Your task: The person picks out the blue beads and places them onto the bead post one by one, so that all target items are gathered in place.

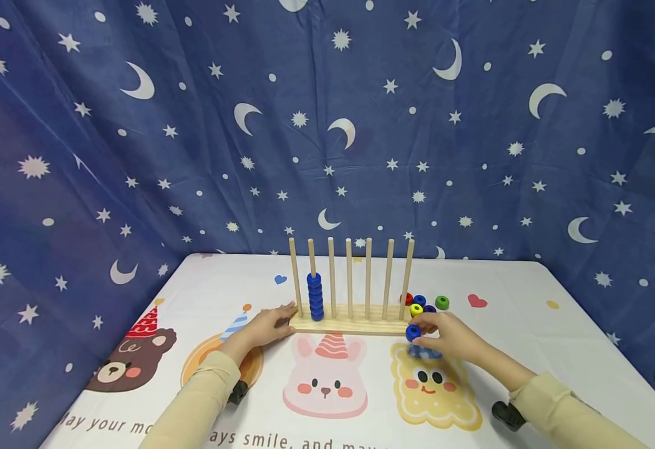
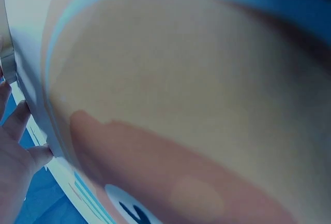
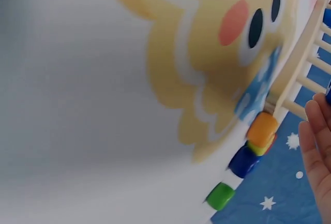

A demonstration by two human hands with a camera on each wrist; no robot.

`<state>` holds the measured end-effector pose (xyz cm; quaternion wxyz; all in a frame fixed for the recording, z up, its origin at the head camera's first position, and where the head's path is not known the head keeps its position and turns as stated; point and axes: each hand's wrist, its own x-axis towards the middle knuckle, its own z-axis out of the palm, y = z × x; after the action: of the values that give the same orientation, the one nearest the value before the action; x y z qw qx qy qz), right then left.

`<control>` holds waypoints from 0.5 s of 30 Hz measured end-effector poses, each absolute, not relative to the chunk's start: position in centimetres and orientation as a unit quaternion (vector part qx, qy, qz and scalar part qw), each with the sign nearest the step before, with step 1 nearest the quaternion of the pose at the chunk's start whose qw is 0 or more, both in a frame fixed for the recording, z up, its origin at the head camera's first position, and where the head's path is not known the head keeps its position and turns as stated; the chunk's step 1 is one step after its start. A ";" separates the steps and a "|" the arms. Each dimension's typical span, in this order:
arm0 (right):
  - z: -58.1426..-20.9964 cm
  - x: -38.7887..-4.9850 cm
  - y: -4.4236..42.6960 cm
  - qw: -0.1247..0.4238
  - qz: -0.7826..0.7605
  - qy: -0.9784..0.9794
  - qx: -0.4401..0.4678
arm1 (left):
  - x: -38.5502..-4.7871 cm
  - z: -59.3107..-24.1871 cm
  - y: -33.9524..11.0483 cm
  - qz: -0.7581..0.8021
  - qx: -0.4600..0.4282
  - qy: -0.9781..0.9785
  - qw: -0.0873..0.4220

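A wooden peg stand [image 1: 355, 325] with several upright pegs stands on the table. Several blue ring beads [image 1: 315, 298] are stacked on its second peg from the left. My left hand [image 1: 266, 327] holds the stand's left end, fingers at the back and thumb at the front corner; in the left wrist view only part of this hand [image 2: 15, 157] shows. Beside the stand's right end, my right hand [image 1: 445, 335] pinches a blue bead [image 1: 413, 332] between thumb and fingers. In the right wrist view the right hand [image 3: 318, 146] is cut off by the edge.
Loose beads lie behind the right hand: a yellow bead [image 1: 416, 309], a green bead [image 1: 442, 302], a red bead [image 1: 407, 299] and blue ones [image 1: 419, 300]. An orange bead [image 3: 262, 127] shows in the right wrist view. A printed white cloth [image 1: 237, 280] covers the table; a starry curtain [image 1: 361, 143] hangs behind.
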<state>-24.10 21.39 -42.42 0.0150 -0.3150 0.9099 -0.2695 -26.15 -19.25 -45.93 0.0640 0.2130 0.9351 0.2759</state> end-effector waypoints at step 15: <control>-41.2 -23.9 19.0 -0.023 -0.327 0.884 -0.334 | -26.6 -46.0 -19.4 0.275 0.216 0.934 0.072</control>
<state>-23.89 19.01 -41.21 -0.0234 -0.3343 0.8836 -0.3270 -26.57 -19.41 -45.97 0.0719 0.2160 0.9341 0.2749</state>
